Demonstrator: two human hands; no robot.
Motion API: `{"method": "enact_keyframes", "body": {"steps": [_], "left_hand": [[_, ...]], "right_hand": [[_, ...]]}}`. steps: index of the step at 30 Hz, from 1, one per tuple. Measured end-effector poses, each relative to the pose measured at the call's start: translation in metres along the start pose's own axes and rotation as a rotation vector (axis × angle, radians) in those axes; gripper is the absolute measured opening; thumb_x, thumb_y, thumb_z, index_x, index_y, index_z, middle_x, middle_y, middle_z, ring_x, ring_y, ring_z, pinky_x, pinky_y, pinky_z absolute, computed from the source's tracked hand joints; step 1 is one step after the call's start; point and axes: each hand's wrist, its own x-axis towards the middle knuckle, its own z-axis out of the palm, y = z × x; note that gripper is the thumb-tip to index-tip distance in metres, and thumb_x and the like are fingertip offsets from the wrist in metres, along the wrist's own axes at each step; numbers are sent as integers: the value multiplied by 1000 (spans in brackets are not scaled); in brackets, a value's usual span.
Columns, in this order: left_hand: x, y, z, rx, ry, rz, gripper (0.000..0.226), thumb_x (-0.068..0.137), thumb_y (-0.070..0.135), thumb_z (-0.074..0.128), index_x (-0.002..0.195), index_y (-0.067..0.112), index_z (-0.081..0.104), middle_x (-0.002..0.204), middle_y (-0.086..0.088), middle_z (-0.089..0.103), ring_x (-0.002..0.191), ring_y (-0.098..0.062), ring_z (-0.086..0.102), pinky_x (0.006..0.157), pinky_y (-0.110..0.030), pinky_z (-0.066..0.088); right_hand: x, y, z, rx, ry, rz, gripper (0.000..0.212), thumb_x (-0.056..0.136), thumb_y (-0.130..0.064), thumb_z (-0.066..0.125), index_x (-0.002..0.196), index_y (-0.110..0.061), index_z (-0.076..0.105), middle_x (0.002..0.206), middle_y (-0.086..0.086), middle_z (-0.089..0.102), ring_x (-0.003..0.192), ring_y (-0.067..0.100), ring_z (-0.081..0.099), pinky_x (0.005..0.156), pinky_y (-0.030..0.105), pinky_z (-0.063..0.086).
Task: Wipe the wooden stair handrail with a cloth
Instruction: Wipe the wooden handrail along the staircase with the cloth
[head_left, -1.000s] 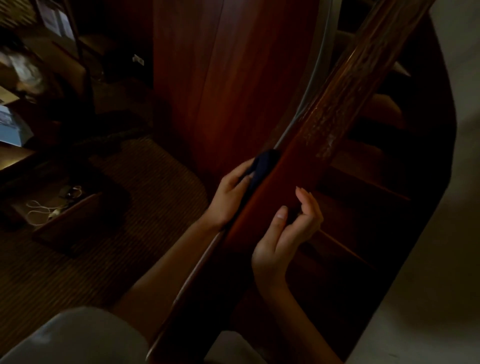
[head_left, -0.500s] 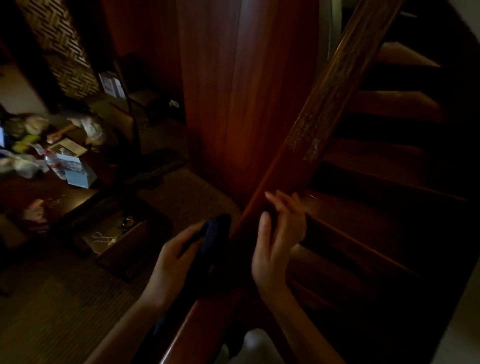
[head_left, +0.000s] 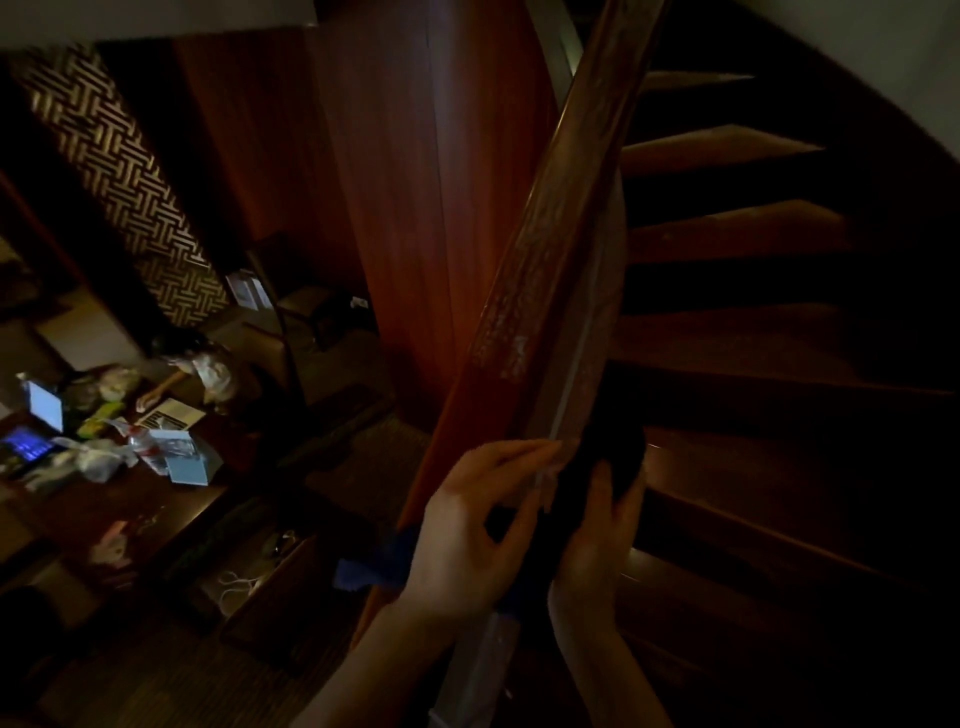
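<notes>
The wooden handrail (head_left: 550, 249) climbs from the bottom centre to the top right, its top streaked with pale dust. A dark blue cloth (head_left: 615, 441) lies draped across the rail near its lower part, and one end (head_left: 374, 564) hangs out on the left side. My left hand (head_left: 467, 525) lies over the rail's left side with the index finger stretched along the top and the other fingers curled on the cloth. On the rail's right side, my right hand (head_left: 597, 525) grips the dark bunched cloth.
Dark wooden steps (head_left: 727, 234) curve upward to the right of the rail. A red-brown wood panel (head_left: 415, 208) stands just left of it. Below left, a low table (head_left: 171, 499) holds bags, boxes and a lit screen. An open box (head_left: 260, 582) sits on the carpet.
The cloth has gone from the rail's left side over the top to the right side, where my right hand now grips it. The view has tilted up and left.
</notes>
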Motion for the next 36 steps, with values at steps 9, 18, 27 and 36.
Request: {"method": "enact_keyframes", "body": {"steps": [9,18,27,36], "left_hand": [[-10,-53,24,554,-39,-44,54,101,23,37,152,9,26,161,-5,20,150,-19,16,121,-39,17],[-11,-55,26,573,-9,-52,53,100,20,38,151,9,29,162,-4,20,149,-20,17,122,-35,14],[-9,-51,26,591,-5,-55,55,99,18,40,152,11,26,162,-3,20,149,-20,18,122,-33,13],[-10,-49,25,580,-26,-76,56,99,20,38,153,13,22,163,0,15,150,-21,15,123,-32,10]], "right_hand": [[9,32,-26,-196,-332,185,14,83,-39,65,92,-43,74,94,-12,74,88,5,70,70,17,54],[41,47,-9,-74,-281,282,11,90,-25,67,99,-21,71,92,-2,75,85,15,72,68,19,54],[92,27,9,-123,-313,203,11,90,-19,68,88,-29,63,84,-16,70,79,3,68,66,16,53],[101,22,18,-151,-289,219,8,94,-17,63,87,-17,59,81,-5,67,71,0,65,64,15,50]]}}
